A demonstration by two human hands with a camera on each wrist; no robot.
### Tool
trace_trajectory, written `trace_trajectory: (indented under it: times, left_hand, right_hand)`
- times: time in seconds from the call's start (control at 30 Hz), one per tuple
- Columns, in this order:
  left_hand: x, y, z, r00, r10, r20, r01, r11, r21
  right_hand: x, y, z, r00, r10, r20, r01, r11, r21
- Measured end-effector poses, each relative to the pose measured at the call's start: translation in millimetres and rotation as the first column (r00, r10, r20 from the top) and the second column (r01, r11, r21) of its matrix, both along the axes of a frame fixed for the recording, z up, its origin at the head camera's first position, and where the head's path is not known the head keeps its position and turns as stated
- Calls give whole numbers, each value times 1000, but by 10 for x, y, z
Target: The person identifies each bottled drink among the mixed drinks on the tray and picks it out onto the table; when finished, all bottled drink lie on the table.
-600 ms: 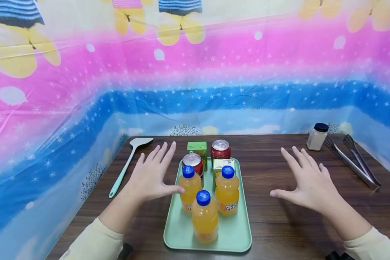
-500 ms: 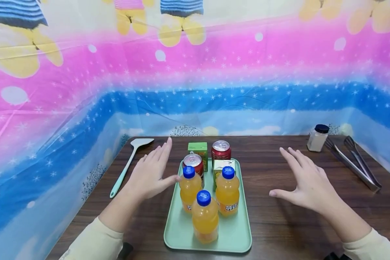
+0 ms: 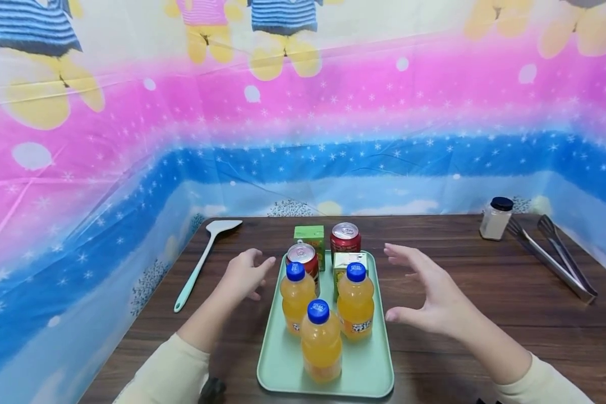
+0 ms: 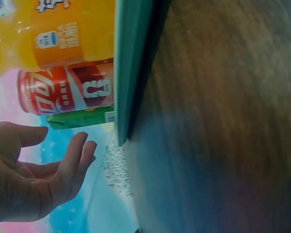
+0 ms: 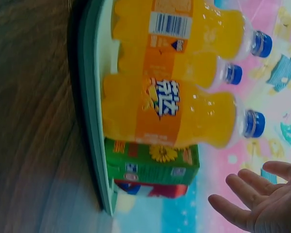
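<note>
Green tray [image 3: 280, 367], long axis running forward.
I see it between left hand [image 3: 244, 275], loosely bent, and right hand [image 3: 436, 297], spread; both empty, nearer one unclear.

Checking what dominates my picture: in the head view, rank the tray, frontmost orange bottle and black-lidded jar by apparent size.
1. Tray
2. Frontmost orange bottle
3. Black-lidded jar, though farther from the camera
</note>
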State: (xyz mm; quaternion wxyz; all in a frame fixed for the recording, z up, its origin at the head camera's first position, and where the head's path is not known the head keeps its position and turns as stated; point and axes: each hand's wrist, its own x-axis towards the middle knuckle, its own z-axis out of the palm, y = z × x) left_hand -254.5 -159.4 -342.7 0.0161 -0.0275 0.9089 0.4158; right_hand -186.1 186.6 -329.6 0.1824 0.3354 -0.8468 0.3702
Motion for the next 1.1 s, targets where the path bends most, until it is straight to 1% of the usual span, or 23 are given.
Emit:
trace_trajectory:
  times: [0.07, 0.1, 0.27, 0.33, 0.47, 0.6, 0.8, 1.0, 1.1]
  left_hand:
    - [-42, 8, -76, 998, 23, 52, -25, 999, 46]
    - [-59, 10, -111, 997, 31, 75, -35, 998, 54]
    - [-116, 19, -239, 983, 40, 177, -51, 997, 55]
    - [-128, 25, -268, 977, 27, 211, -41, 997, 62]
    - [-155, 55, -303, 963, 7, 271, -26, 997, 67]
    - [-177, 66, -331, 955, -7, 297, -15, 997, 72]
    - [-189, 70, -389, 957, -26, 288, 0, 996, 90]
    - [-204, 94, -385, 950, -12, 313, -4, 999, 51]
    - [-210, 103, -386, 948, -8, 318, -2, 999, 32]
  right_hand:
    - [0, -82, -22, 999, 38, -2, -38, 999, -9]
    - [1, -119, -33, 999, 52, -2, -52, 999, -12]
    - [13, -254, -84, 994, 107, -2, -107, 994, -30]
    - [13, -286, -102, 994, 106, -5, -106, 994, -29]
    - [8, -330, -122, 997, 80, 1, -80, 996, -34]
    - [-8, -371, -156, 998, 62, 33, -60, 996, -61]
    - [-42, -457, -230, 996, 15, 83, -6, 995, -102]
    - [-57, -544, -267, 986, -70, 149, 80, 995, -61]
    - [-59, -571, -283, 982, -90, 166, 99, 994, -50]
